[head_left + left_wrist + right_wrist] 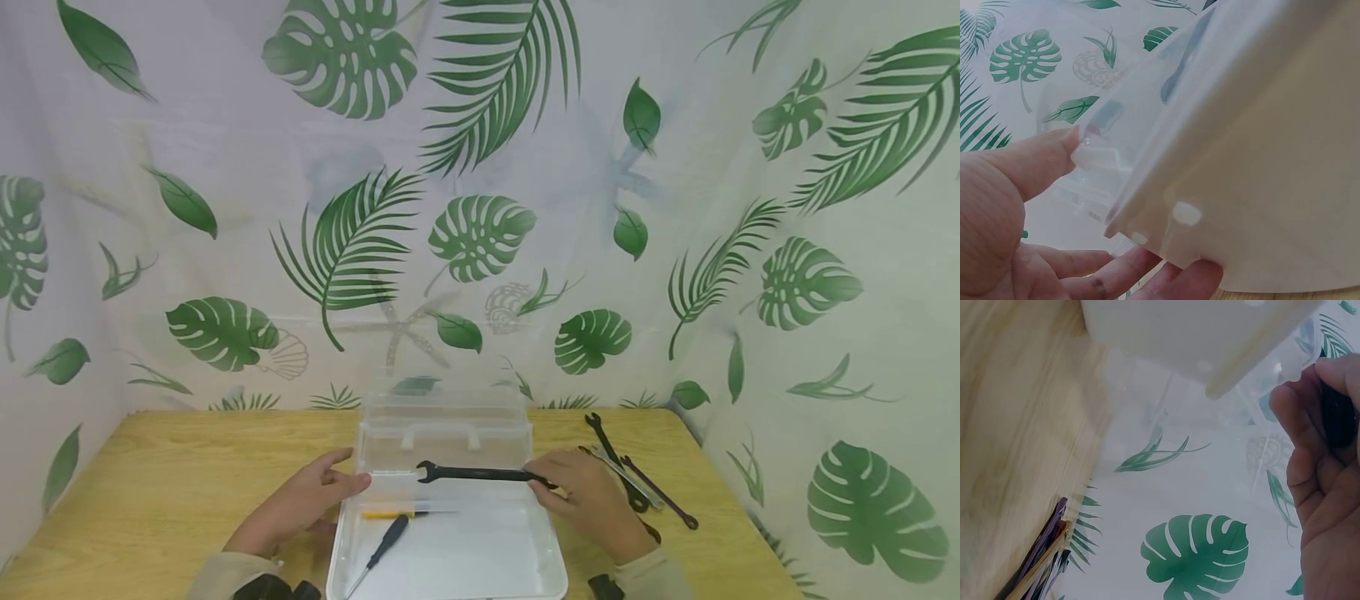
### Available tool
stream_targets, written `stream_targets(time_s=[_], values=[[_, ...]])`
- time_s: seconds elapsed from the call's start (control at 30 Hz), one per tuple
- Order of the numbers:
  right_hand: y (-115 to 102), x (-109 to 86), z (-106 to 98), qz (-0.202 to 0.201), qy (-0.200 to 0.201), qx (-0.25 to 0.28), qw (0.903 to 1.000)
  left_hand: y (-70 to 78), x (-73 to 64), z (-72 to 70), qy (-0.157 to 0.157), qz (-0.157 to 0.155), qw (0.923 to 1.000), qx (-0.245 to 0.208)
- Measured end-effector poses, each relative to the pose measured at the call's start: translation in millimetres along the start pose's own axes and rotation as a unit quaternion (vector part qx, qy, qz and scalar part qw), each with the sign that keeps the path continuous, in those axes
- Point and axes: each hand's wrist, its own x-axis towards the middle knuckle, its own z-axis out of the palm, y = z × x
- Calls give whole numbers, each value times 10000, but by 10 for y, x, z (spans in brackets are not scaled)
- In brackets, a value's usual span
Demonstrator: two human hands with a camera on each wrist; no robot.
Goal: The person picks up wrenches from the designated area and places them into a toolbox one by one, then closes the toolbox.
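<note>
My right hand [585, 496] grips a black wrench [480, 473] by one end. Its open-jaw end points left, over the rear part of a white toolbox [558, 558] whose clear lid [442, 417] is raised at the back. In the right wrist view the dark wrench end [1338, 415] lies between thumb and fingers. At the box's left rear corner, my left hand [303, 504] holds the wall, thumb on top and fingers [1197, 281] against the outside. Inside the box lie a yellow-handled screwdriver [387, 515] and a dark-handled screwdriver [390, 537].
Right of the box, several wrenches [660, 492] lie in a crossed pile on the wooden table [225, 442], partly behind my right hand. A leaf-printed curtain [480, 333] stands behind and beside the table.
</note>
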Motion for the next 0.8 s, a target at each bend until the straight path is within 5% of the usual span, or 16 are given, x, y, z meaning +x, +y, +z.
stream_targets(time_s=[0.4, 0.8], values=[[-31, 53, 42, -69, -402, 402, 9984, -21, 26, 11, 103, -66, 9999, -57], [-150, 280, 77, 772, -1838, 760, 9770, -10, 22, 41, 434, -260, 9987, 14]])
